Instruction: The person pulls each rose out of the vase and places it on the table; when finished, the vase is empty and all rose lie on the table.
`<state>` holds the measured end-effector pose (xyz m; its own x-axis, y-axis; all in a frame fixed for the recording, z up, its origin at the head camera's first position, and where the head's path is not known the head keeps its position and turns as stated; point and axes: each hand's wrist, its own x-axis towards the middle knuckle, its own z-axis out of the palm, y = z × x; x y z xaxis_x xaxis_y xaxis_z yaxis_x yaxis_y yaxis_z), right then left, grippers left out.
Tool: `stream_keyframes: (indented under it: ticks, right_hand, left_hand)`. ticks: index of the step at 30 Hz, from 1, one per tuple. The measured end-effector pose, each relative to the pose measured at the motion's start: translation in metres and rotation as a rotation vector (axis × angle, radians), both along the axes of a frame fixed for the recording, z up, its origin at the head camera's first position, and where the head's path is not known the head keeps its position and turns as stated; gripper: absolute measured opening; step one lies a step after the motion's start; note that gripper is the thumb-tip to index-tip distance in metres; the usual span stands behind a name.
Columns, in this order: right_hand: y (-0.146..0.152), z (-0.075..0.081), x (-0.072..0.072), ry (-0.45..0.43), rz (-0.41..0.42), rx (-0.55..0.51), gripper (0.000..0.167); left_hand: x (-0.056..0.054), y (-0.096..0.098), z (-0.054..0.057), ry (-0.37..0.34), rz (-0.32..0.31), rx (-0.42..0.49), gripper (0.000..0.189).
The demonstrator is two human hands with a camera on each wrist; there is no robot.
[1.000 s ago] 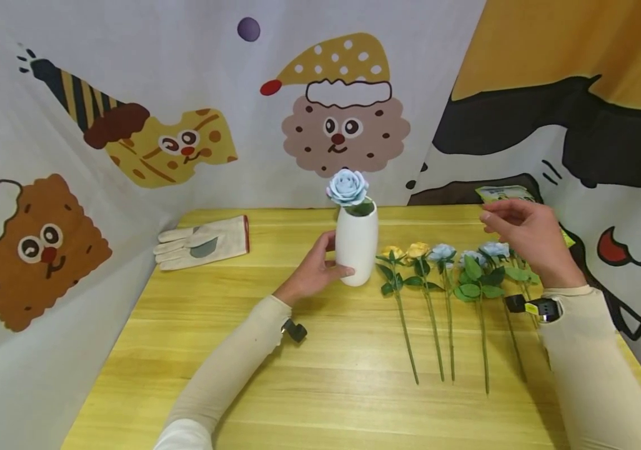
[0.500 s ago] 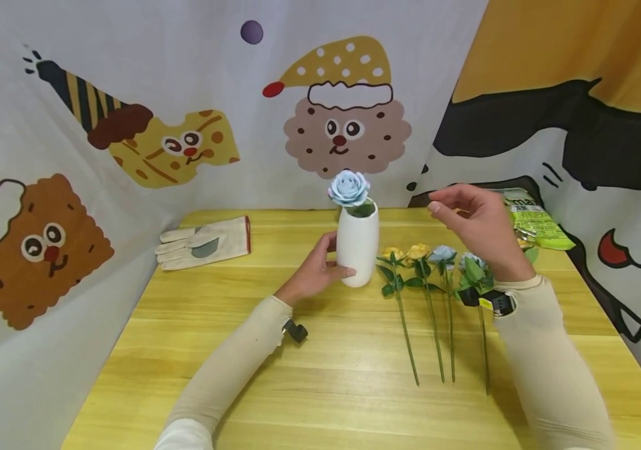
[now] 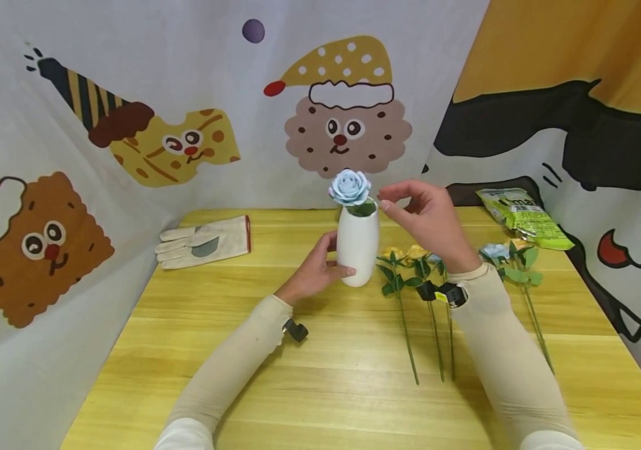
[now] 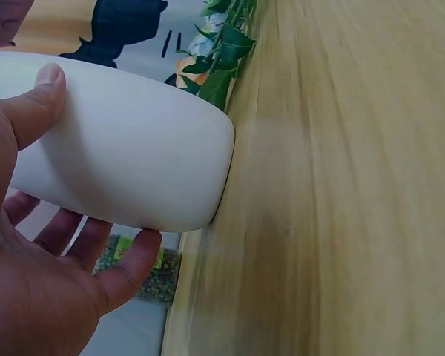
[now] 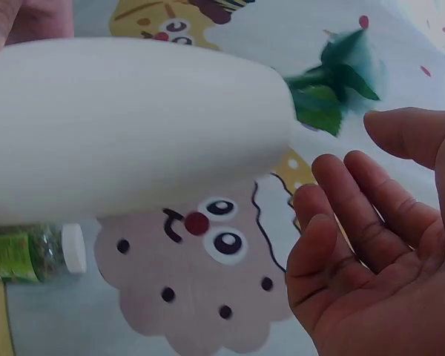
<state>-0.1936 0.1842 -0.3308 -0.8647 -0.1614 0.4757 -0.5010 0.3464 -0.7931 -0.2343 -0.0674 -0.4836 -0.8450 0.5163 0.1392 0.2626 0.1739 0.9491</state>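
Observation:
A white vase stands on the table with one light blue artificial rose in its mouth. My left hand grips the vase low on its left side, thumb in front and fingers behind, as the left wrist view also shows around the vase. Beside the vase's rim, on the right, is my right hand. In the right wrist view this hand has loosely bent fingers with nothing between them, apart from the rose's green leaves.
Right of the vase lie yellow roses and a blue one, partly covered by my right arm. Farther right are another blue rose and a green packet. A work glove lies at left. A lidded jar stands behind the vase.
My right hand has moved left from above the right-hand flowers to beside the vase's mouth, uncovering the green packet. The left hand and vase have stayed in place.

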Motion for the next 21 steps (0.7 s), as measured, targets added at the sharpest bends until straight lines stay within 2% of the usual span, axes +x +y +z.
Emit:
stream_keyframes:
  ticks: [6, 13, 21]
  right_hand:
    - [-0.016, -0.005, -0.008, -0.04, -0.006, 0.044, 0.028]
    - [-0.027, -0.005, -0.01, -0.053, -0.008, 0.111, 0.035]
    - [-0.033, -0.01, -0.012, -0.078, -0.065, 0.099, 0.038]
  left_hand:
    - [0.0, 0.0, 0.0, 0.003, -0.006, 0.003, 0.085]
    - [-0.002, 0.0, -0.001, 0.004, 0.006, -0.034, 0.083]
    - [-0.002, 0.0, -0.001, 0.005, 0.002, -0.037, 0.084]
